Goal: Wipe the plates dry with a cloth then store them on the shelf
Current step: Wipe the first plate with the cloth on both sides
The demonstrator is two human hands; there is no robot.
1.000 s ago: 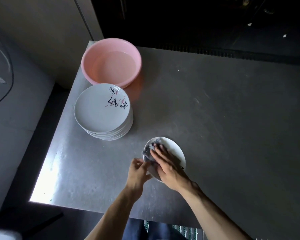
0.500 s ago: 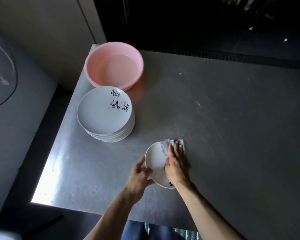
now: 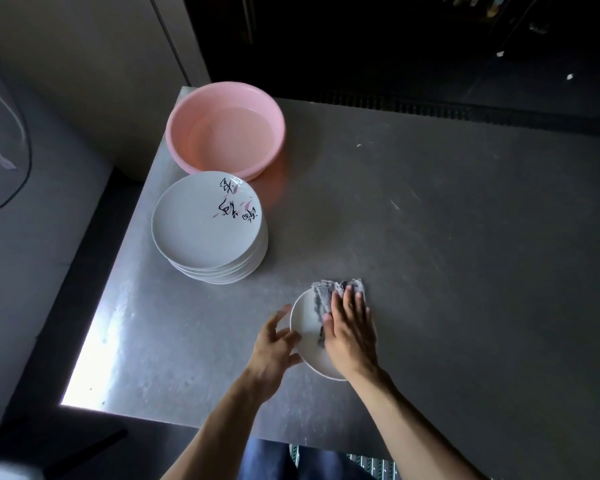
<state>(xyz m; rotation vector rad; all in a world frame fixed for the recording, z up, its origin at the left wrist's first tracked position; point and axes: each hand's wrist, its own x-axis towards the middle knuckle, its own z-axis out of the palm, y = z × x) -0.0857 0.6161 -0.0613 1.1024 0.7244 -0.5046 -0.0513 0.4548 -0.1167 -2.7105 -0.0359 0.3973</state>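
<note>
Steel table, dim kitchen, and we're mid-wipe on one small plate. Right hand lies flat, fingers straight, pressing the grey cloth, which bunches under and just past the fingertips at the plate's far rim. Left hand has its fingers splayed loosely against the near-left rim, steadying rather than wrapping it. The plate stack sits well beyond the left fingers, with the pink basin behind it. Compared with a second back, the cloth has swung from the plate's left side to the right, and the left grip has loosened. My guess for next: finish the wipe and shelve it, though no shelf is in view.
</note>
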